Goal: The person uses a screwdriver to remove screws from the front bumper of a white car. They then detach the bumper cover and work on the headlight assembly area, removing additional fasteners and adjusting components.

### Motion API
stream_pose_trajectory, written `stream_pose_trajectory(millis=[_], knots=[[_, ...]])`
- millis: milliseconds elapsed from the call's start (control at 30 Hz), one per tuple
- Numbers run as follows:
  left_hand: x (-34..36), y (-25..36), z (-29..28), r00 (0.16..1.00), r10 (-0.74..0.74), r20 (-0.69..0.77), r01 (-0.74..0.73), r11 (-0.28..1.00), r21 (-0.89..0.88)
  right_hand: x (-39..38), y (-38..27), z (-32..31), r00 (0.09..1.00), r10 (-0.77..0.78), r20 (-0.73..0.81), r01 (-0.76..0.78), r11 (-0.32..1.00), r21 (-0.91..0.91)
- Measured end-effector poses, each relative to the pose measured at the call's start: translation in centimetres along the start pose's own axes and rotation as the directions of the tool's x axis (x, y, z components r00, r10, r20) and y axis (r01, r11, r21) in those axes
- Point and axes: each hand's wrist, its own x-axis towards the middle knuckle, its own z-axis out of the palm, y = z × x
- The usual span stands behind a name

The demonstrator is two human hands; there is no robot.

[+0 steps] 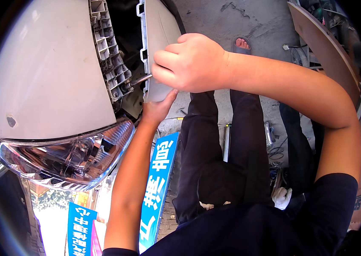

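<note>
Head view: right hand (189, 65) fingers clamped on metal tool (141, 79); left hand (157, 111) at lower edge of grey panel (160, 32), fingers mostly hidden, can't tell grip.

- Tool (141, 79): slim, silver metal shaft, slanting down to the left across the panel's edge; handle hidden.
- Panel (161, 30): light grey, smooth, slotted tabs along its left edge.

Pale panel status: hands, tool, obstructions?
Right hand closed on metal tool. Left hand at lower end of pale panel, fingers hidden. Ribbed bracket crowds tool's tip; contact unclear.
</note>
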Motion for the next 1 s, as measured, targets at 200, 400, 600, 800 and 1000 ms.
stream_pose_trajectory(millis=[200,400,600,800,1000], knots=[[-0.1,-0.5,-0.1,1.000,0.001,-0.021,-0.001,1.000,0.016,1.9,0.6,-1.0,0.324,0.329,0.887,-0.894,-0.199,0.401],[0.0,0.2,-0.6,0.998,-0.045,-0.036,0.045,0.999,-0.004,-0.3,0.2,-0.4,0.999,0.040,-0.020,-0.040,0.999,0.007],[-0.1,0.5,-1.0,0.999,-0.031,-0.043,0.034,0.998,0.062,1.6,-0.8,-1.7,0.945,0.210,0.249,-0.257,0.951,0.174],[-0.3,1.0,-1.1,0.989,0.081,-0.121,-0.089,0.994,-0.065,2.2,-0.2,-2.9,0.865,0.288,0.411,-0.461,0.779,0.425],[-0.3,0.4,-1.1,0.993,0.021,-0.118,-0.032,0.995,-0.095,1.9,0.4,-0.7,0.854,-0.519,-0.029,0.438,0.750,-0.496]])
